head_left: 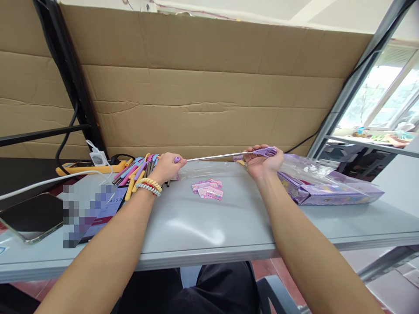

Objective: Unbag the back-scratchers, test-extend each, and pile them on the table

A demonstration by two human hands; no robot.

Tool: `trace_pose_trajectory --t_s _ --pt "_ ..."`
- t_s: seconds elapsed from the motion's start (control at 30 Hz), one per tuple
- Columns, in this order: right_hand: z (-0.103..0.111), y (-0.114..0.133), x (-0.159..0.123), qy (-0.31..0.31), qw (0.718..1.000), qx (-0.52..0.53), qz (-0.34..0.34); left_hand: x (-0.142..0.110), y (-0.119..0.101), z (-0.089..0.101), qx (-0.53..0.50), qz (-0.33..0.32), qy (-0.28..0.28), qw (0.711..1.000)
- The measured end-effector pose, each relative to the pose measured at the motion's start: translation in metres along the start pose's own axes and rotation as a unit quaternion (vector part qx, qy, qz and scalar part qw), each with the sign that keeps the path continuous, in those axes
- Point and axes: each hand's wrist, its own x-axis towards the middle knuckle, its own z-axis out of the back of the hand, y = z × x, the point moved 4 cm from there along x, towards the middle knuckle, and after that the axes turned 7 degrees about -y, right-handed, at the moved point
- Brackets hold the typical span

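**Thin silver stick strung between both hands, low slack and a busy desk**

So the thin silvery rod (216,157) is mid-frame, nearly level above the pale grey tabletop (229,226). My left hand (165,166) pinches the end by the small purple knob (176,159). My right hand (266,163) is palm-up with its fingers curled at the looped purple handle (266,151); can't tell how firm that hold is.

My take: light, even pressure from both sides, pulling or pushing straight along the rod. Twist one wrist and something that slim could bend. I'd also raise it a touch, because a clear plastic wrapper (196,173) lies just under it and could snag.

Just below centre there's a little pile of pink printed slips (209,189), overlapping and light enough for a sleeve or wrist to scatter, I reckon. Left of them, the bundle of multicoloured pens (139,168) sits right beside my left wrist, so a sideways swing that way is risky. Over right, crinkly clear plastic packaging (307,168) covers part of the flat purple box (340,194), close to my right forearm.

Further out: yellow power strip (78,169) with a white plug upper left of the pens, dark phone (34,216) at the left edge, brown cardboard (209,104) behind everything.
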Motion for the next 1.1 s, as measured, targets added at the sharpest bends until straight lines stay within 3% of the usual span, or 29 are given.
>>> trace_pose_trajectory --t_s 0.23,0.43,0.53,0.77,0.93,1.1 --pt "-0.013 -0.046 -0.026 0.109 0.989 -0.079 -0.066 -0.009 -0.027 -0.022 0.040 -0.058 0.046 0.996" --pt "-0.014 -0.054 -0.032 0.131 0.977 -0.154 -0.069 -0.011 -0.032 -0.023 -0.001 0.013 -0.045 0.999" --pt "-0.018 -0.051 -0.034 0.157 0.970 -0.180 -0.052 -0.011 -0.031 -0.027 -0.034 0.023 -0.051 0.998" --pt "-0.022 -0.066 -0.046 0.292 0.904 -0.300 -0.080 -0.019 -0.034 -0.043 -0.032 -0.071 0.008 0.997" --pt "-0.020 -0.067 -0.043 0.241 0.912 -0.320 -0.085 -0.019 -0.031 -0.040 0.011 -0.077 -0.045 0.996" --pt "-0.019 -0.060 -0.038 0.191 0.930 -0.306 -0.067 -0.016 -0.031 -0.036 -0.025 -0.100 -0.089 0.991"
